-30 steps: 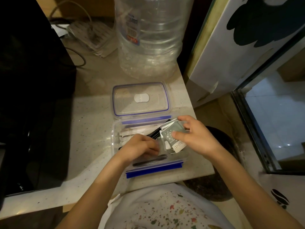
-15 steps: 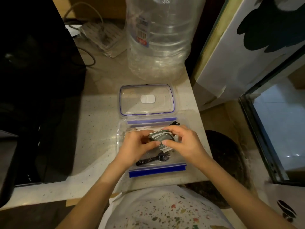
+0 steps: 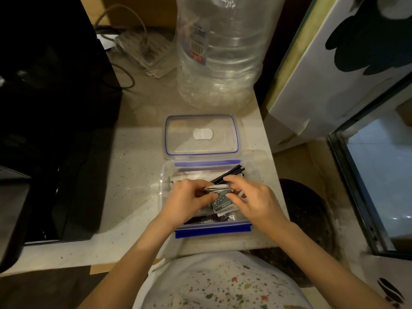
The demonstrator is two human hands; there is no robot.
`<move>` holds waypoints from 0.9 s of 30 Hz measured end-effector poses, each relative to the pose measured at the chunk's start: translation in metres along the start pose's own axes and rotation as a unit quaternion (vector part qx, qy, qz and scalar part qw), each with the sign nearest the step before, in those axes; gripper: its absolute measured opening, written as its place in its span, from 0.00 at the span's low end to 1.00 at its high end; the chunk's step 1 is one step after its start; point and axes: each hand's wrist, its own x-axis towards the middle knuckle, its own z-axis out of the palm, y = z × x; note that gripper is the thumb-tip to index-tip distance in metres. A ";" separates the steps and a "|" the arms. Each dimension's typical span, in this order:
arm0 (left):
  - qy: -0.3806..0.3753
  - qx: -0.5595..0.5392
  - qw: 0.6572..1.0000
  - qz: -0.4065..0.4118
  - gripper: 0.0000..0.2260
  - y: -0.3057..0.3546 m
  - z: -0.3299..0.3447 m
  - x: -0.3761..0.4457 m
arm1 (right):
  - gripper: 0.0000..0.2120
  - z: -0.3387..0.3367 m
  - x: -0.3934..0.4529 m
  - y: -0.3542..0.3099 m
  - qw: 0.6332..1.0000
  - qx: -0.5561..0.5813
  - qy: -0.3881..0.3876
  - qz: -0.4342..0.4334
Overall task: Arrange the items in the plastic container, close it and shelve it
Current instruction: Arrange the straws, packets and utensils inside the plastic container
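We see the left hand [image 3: 189, 200] and the right hand [image 3: 249, 197] both pinch little packets [image 3: 219, 198] over the open plastic container [image 3: 166, 175] on the desk [image 3: 133, 186], its lid [image 3: 201, 134] lying just behind.

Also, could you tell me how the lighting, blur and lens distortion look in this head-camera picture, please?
Head view: dim, warm light; the black appliance at left is nearly featureless shadow; the window pane at right is the brightest patch; both hands, left and right, and the packets they hold look slightly soft; the wide lens bends edges, so the big water bottle and the cabinet lean outward.
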 end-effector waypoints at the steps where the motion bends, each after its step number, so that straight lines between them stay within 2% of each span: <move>1: 0.000 -0.022 1.000 -0.007 0.07 0.000 -0.001 0.000 | 0.18 0.000 -0.001 0.000 1.000 0.014 -0.001 0.014; 4: 0.015 -0.074 0.997 -0.036 0.07 0.001 -0.004 0.001 | 0.15 -0.002 -0.002 0.003 0.996 0.065 -0.016 0.054; 7: 0.045 -0.074 0.995 -0.048 0.09 0.000 -0.006 0.001 | 0.10 -0.003 -0.002 0.006 0.996 0.072 -0.035 0.030; 13: 0.129 -0.126 0.982 -0.061 0.10 0.000 -0.010 0.004 | 0.08 -0.008 -0.003 0.008 0.995 0.059 -0.075 0.000; 21: 0.138 -0.063 0.988 -0.037 0.09 0.003 -0.008 0.007 | 0.07 -0.025 0.007 0.005 0.989 0.121 -0.074 0.047; 25: 0.148 -0.052 0.987 -0.023 0.09 0.005 -0.014 0.009 | 0.07 -0.044 0.010 0.011 0.984 0.161 -0.024 0.075; 27: 0.129 -0.061 0.990 -0.020 0.09 0.005 -0.015 0.009 | 0.08 -0.052 0.011 0.013 0.982 0.167 -0.017 0.082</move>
